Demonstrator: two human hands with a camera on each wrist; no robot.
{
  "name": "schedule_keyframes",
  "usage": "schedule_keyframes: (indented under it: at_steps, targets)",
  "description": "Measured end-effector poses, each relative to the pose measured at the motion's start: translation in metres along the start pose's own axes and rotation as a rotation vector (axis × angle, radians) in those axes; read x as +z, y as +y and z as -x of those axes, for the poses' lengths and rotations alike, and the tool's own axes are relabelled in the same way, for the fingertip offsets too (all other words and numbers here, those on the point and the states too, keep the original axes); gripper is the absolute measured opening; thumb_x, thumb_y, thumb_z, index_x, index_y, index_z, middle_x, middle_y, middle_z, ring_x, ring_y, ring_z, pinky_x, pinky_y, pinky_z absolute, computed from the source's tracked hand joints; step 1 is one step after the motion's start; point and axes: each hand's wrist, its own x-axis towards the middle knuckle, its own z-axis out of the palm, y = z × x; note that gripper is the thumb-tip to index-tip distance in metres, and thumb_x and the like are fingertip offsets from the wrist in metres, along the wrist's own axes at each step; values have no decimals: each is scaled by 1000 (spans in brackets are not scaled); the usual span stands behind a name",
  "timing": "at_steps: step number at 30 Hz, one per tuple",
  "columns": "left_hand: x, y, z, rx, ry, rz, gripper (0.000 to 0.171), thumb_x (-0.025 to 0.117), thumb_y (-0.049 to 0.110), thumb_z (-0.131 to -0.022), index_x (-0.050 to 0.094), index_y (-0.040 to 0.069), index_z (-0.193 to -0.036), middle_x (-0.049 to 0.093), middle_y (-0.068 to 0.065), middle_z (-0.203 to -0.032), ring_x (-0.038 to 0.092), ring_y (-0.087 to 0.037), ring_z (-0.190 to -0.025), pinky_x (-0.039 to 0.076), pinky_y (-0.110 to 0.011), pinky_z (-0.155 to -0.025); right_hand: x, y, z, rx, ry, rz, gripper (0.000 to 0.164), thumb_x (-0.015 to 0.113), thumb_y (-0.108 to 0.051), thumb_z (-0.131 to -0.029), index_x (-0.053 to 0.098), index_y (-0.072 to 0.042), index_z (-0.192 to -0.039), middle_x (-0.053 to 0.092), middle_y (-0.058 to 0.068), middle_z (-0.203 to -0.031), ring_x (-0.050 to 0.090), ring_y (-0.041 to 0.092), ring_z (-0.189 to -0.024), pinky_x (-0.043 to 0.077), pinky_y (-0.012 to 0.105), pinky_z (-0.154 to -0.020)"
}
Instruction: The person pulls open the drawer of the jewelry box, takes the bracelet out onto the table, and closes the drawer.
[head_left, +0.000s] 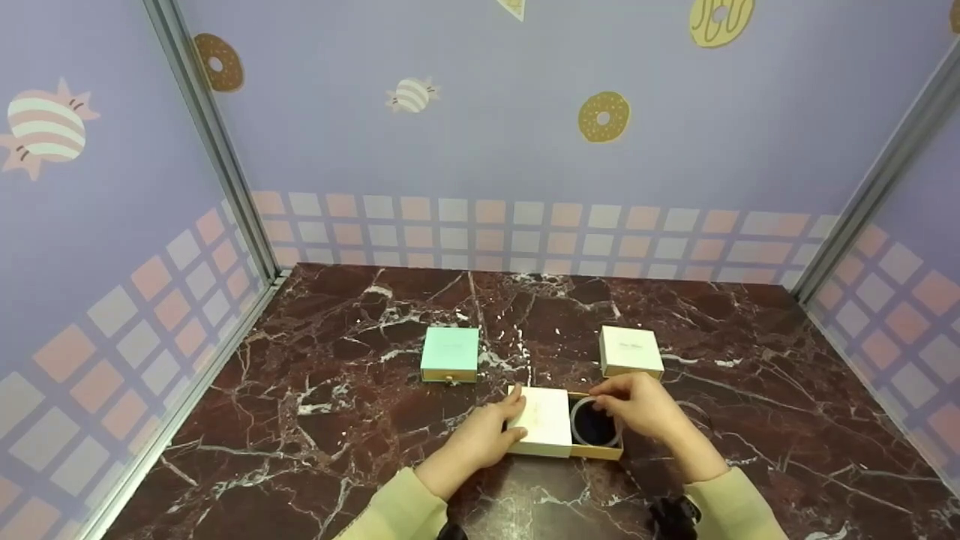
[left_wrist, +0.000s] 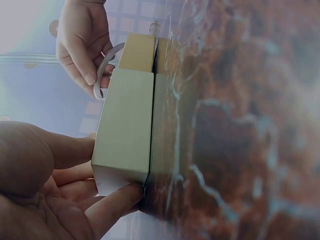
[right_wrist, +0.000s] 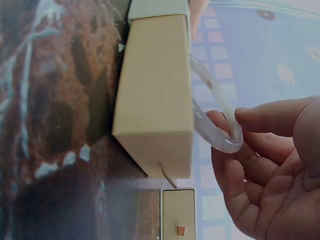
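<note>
A cream drawer-style gift box [head_left: 541, 420] lies near the front of the table, its tan drawer [head_left: 598, 451] pulled out to the right and showing a dark lining. My left hand [head_left: 484, 436] grips the box's cream sleeve at its left end, fingers on the far side and thumb nearer me. Over the drawer, my right hand [head_left: 651, 409] pinches a pale translucent bangle [right_wrist: 215, 134] between thumb and fingers. In the right wrist view the bangle tilts up, its far part hidden behind the drawer wall.
Farther back on the left sits a mint-green drawer box [head_left: 450, 350] with a small pull at its front. Another cream box [head_left: 631, 351] stands behind my right hand. Patterned walls [head_left: 480, 135] enclose the marbled table [head_left: 360, 450] at the back and sides.
</note>
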Motion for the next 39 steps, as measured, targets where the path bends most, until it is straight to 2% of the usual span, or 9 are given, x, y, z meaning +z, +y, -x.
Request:
schedule_keyframes:
  at_steps: [7, 12, 17, 22, 26, 28, 32, 37, 39]
  targets:
    - [0, 0, 0, 3, 4, -15, 56, 67, 15, -99, 50, -3, -149, 38, -17, -163, 48, -43, -143, 40, -53, -120, -7, -1, 2, 6, -47, -52, 16, 66, 0, -95, 76, 9, -105, 78, 22, -88, 75, 27, -72, 59, 23, -57]
    - [0, 0, -1, 0, 1, -25, 56, 67, 17, -99, 50, -2, -149, 38, -17, -163, 49, -45, -142, 40, -55, -120, -11, -1, 2, 19, -74, -132, 19, 65, 2, -96, 73, 14, -108, 77, 26, -90, 77, 30, -76, 66, 30, -65]
    - [-1, 0, -1, 2, -2, -24, 56, 67, 16, -99, 49, -2, -149, 38, -17, -163, 48, -44, -142, 40, -57, -120, -15, 1, 2, 58, -98, -221, 23, 63, 0, -98, 70, 17, -113, 76, 28, -95, 77, 21, -78, 66, 27, -70]
    - [0, -2, -1, 20, -2, -29, 55, 67, 15, -99, 50, -3, -149, 38, -17, -163, 48, -44, -142, 37, -60, -120, -15, 6, 1, 151, -121, -311, 28, 63, -1, -99, 66, 20, -117, 77, 24, -96, 74, 11, -75, 66, 26, -71]
    - [1, -2, -1, 18, 2, -23, 55, 67, 15, -99, 50, -3, -149, 39, -18, -162, 48, -45, -142, 41, -56, -119, -15, 11, 0, 203, -134, -387, 31, 62, 0, -99, 63, 23, -120, 78, 19, -95, 73, 9, -74, 66, 26, -73]
    - [1, -2, -1, 15, 2, -25, 55, 67, 15, -99, 50, -3, -149, 39, -18, -162, 48, -45, -142, 38, -59, -120, -16, 13, -1, 214, -136, -413, 31, 62, 1, -99, 62, 24, -120, 78, 16, -93, 73, 9, -75, 66, 27, -74]
    - [0, -2, -1, 14, 3, -33, 55, 67, 15, -99, 50, -3, -148, 40, -18, -162, 48, -46, -142, 35, -64, -120, -15, 15, -1, 222, -139, -418, 30, 62, 1, -99, 62, 23, -119, 78, 13, -92, 73, 9, -75, 66, 27, -74]
    - [0, -1, -1, 15, 4, -35, 55, 67, 15, -99, 50, -2, -149, 40, -17, -162, 49, -45, -141, 41, -57, -119, -15, 17, -2, 217, -139, -399, 30, 61, 0, -100, 63, 23, -119, 78, 13, -92, 73, 9, -75, 66, 28, -74]
    - [0, -1, -1, 11, 3, -35, 56, 67, 16, -99, 50, -2, -149, 40, -17, -162, 48, -46, -141, 40, -58, -119, -15, 18, -1, 216, -138, -403, 29, 61, 0, -100, 63, 23, -118, 78, 12, -92, 73, 9, -75, 66, 28, -74]
